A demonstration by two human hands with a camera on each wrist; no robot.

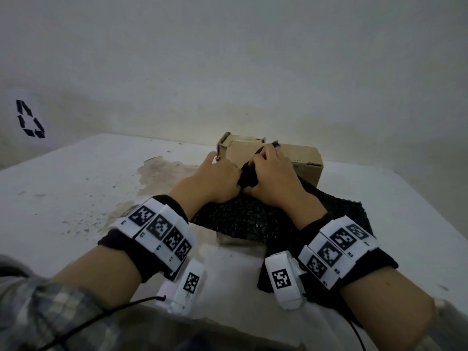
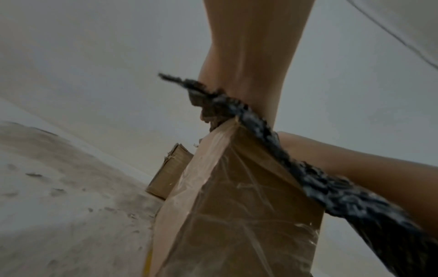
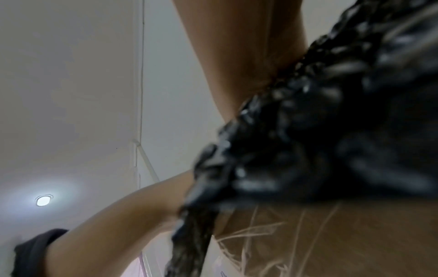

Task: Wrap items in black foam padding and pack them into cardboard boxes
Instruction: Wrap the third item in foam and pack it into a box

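Note:
A sheet of black foam padding [image 1: 243, 219] is draped over a taped cardboard box [image 1: 229, 239] near me on the white table [image 1: 76, 203]. My left hand [image 1: 228, 178] and right hand [image 1: 266, 168] sit side by side on top, fingers curled, gripping a bunched fold of the foam between them. One end of the foam sticks up past the right fingers. The left wrist view shows the foam [image 2: 308, 178] lying across the top edge of the taped box [image 2: 237, 215]. In the right wrist view the foam [image 3: 320, 131] hangs over the box [image 3: 331, 243]. Whatever the foam covers is hidden.
A second cardboard box [image 1: 286, 154] with a raised flap stands just behind the hands, against the wall; it also shows in the left wrist view [image 2: 169, 174]. A stained patch [image 1: 162, 171] marks the table to the left. A recycling symbol [image 1: 30, 119] is on the left wall.

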